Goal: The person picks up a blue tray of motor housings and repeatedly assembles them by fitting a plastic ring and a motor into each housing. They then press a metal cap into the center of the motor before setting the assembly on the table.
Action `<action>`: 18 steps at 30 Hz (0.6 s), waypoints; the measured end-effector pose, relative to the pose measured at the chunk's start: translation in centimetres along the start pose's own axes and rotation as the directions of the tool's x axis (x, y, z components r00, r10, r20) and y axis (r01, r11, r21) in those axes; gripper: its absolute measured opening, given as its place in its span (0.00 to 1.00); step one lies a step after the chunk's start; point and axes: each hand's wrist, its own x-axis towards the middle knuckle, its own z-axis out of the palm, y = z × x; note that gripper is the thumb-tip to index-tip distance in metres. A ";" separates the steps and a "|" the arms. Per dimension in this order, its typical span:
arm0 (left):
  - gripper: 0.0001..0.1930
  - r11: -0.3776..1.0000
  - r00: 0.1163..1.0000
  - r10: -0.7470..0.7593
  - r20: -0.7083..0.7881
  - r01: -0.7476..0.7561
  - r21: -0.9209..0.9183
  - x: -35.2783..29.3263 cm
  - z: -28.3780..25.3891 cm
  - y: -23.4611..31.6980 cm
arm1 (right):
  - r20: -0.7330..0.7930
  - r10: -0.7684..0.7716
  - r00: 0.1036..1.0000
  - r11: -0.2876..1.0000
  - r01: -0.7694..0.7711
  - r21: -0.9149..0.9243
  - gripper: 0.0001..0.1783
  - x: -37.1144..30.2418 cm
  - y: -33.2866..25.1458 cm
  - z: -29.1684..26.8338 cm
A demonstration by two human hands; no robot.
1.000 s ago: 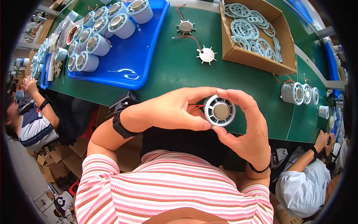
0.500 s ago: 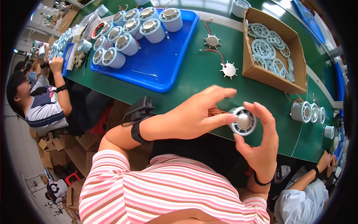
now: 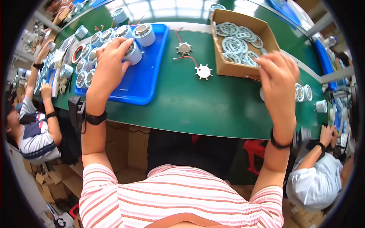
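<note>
Here, the left hand [image 3: 110,62] curls its fingers round a light-blue cylinder [image 3: 134,55] at the blue tray [image 3: 141,85]. Near the cardboard box [image 3: 235,70], the right hand [image 3: 279,78] is blurred, fingers bent; whether they hold anything, I cannot tell.

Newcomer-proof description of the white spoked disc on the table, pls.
On the green table, look between the blue tray under the left hand and the open cardboard box by the right hand. The white spoked disc lies there, nearer the camera than the grey-centred spoked disc. Its white centre sets it apart.
</note>
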 end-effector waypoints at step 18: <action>0.34 0.746 0.927 0.373 0.049 -0.268 -0.610 -4.7 -4.1 11.8 | -0.022 0.197 0.980 0.871 -0.165 0.463 0.10 1.6 -2.4 1.2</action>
